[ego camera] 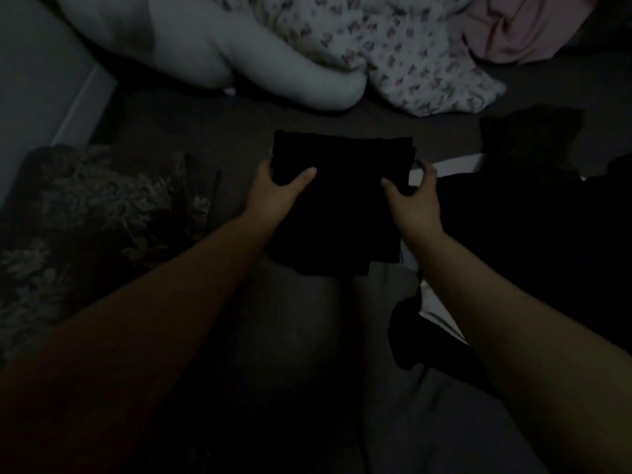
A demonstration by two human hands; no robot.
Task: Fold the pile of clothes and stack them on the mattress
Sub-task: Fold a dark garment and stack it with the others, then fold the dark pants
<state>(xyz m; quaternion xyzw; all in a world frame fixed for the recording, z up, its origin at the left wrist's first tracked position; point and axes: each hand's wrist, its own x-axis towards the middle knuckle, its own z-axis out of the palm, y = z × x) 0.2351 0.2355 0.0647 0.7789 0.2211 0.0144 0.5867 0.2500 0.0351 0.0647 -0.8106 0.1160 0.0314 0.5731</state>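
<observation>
Folded black garment [338, 200] gripped at nine o'clock by left hand [277, 191], three o'clock by right hand [415, 196]; fold apparently complete, stacking on mattress [212, 131] probably next.

Very dim, underexposed; dark areas lose detail; soft blur; wide-angle edge distortion.

Two hands [273, 196] [415, 200], one folded black garment [342, 186], two pillows [212, 53] [85, 213].
</observation>
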